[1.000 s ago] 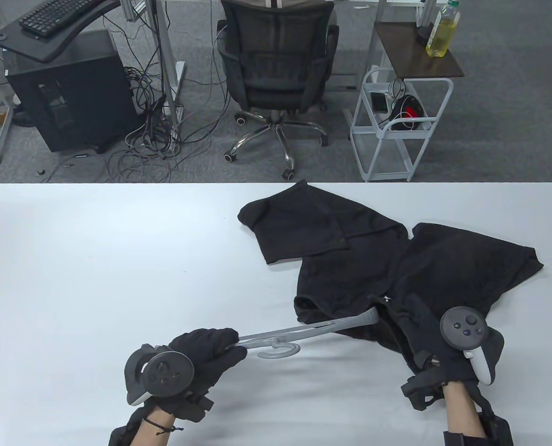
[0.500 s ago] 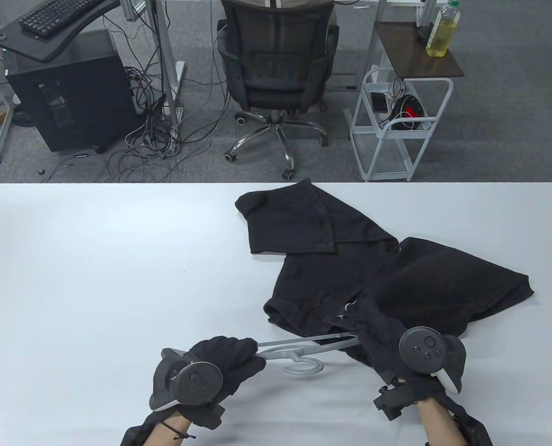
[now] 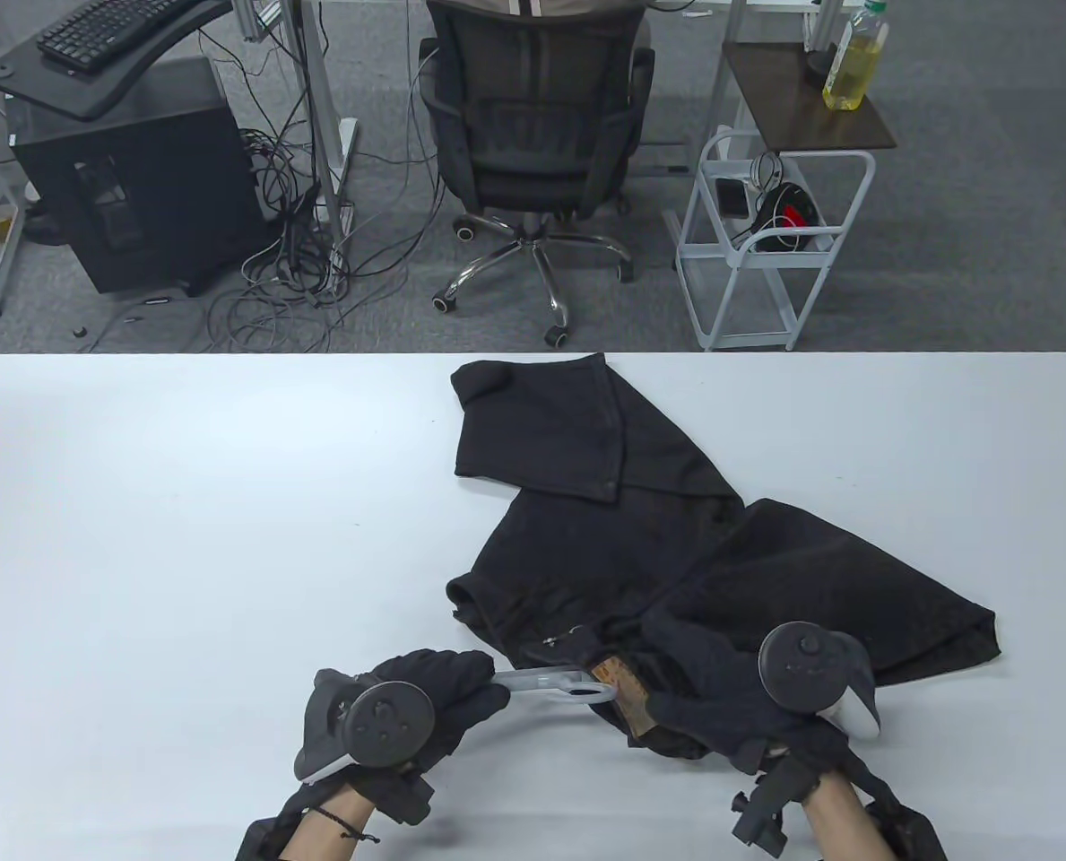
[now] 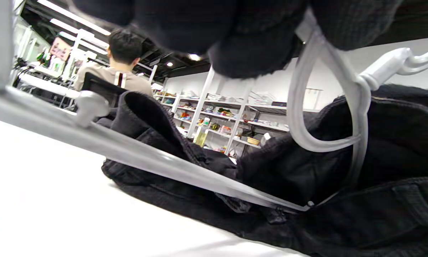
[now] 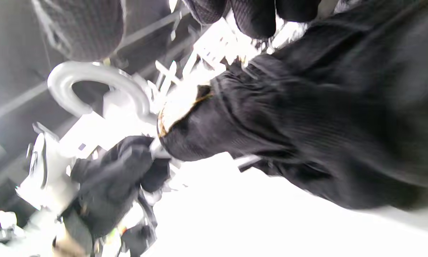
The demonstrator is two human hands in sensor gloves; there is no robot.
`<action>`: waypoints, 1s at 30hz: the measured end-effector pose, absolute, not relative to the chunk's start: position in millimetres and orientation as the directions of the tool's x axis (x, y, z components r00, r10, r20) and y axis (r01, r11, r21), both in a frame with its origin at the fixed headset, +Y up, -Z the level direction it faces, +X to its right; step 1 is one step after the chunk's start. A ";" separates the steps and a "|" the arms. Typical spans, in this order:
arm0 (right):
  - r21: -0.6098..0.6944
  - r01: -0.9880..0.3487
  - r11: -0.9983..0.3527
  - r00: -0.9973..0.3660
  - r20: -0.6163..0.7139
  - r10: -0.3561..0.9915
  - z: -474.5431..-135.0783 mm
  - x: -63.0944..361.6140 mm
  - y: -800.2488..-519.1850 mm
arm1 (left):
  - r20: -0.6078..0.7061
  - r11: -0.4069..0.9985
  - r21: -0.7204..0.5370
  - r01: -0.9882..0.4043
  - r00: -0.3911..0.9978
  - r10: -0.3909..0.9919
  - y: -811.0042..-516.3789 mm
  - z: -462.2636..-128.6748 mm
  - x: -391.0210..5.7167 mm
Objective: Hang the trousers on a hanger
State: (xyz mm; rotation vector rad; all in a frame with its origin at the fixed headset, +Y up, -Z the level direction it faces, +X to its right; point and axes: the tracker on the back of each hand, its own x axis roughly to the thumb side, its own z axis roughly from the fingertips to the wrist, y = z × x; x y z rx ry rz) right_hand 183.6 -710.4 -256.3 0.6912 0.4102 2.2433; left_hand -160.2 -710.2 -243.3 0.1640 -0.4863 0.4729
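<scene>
Black trousers [image 3: 640, 547] lie crumpled on the white table [image 3: 183, 538], right of centre. A grey plastic hanger [image 3: 555, 683] lies low near the front edge, its right part hidden inside the trousers' waist. My left hand [image 3: 443, 695] grips the hanger's left end. My right hand [image 3: 703, 704] grips the waistband, where a brown label [image 3: 624, 695] shows, and holds it over the hanger. The left wrist view shows the hanger's bar [image 4: 156, 159] running into the black cloth [image 4: 378, 171]. The right wrist view shows the hook [image 5: 92, 84] beside the bunched waistband [image 5: 256, 117].
The table's far edge borders a floor with an office chair [image 3: 533, 134], a white wire cart [image 3: 766, 242], a side table with a yellow bottle [image 3: 853, 63], and a black computer tower [image 3: 129, 188] with cables.
My right hand has pulled the waistband left and toward me over the hanger, so more of the hanger is hidden. The trousers slid left. My left hand shifted a little right.
</scene>
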 end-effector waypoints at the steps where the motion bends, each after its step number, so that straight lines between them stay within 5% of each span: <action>1: 0.512 -0.494 -0.703 -0.618 0.361 0.698 -254.9 179.4 -712.2 | 0.476 0.876 0.033 -0.481 0.778 0.409 -711.4 -244.4 -161.0; 3: 0.524 -0.305 -0.795 -0.733 0.405 0.547 -250.3 163.4 -720.1 | 0.461 0.872 0.024 -0.489 0.779 0.425 -713.1 -246.6 -162.5; 6: 0.362 -0.085 -0.928 -0.877 0.416 0.243 -247.7 146.8 -725.1 | 0.440 0.868 0.021 -0.495 0.785 0.437 -713.5 -247.8 -166.1; 8: 0.215 -0.220 -0.952 -0.878 0.382 0.289 -250.4 151.9 -721.7 | 0.437 0.868 0.024 -0.496 0.786 0.437 -712.6 -247.5 -167.9; 10: 0.210 -0.332 -0.920 -0.846 0.366 0.389 -251.1 158.6 -719.3 | 0.442 0.869 0.029 -0.493 0.786 0.431 -712.1 -247.4 -167.9; 14: 0.094 -0.393 -0.915 -0.803 0.450 0.392 -247.9 162.1 -709.1 | 0.453 0.863 0.042 -0.504 0.779 0.433 -711.7 -247.4 -169.1; 25: 0.077 -0.594 -0.801 -0.614 0.599 0.513 -232.8 165.7 -684.3 | 0.476 0.842 0.079 -0.533 0.763 0.438 -705.5 -244.5 -173.3; 30: 0.083 -0.626 -0.775 -0.565 0.637 0.524 -227.6 161.3 -680.8 | 0.520 0.889 0.126 -0.440 0.793 0.318 -705.2 -238.1 -160.4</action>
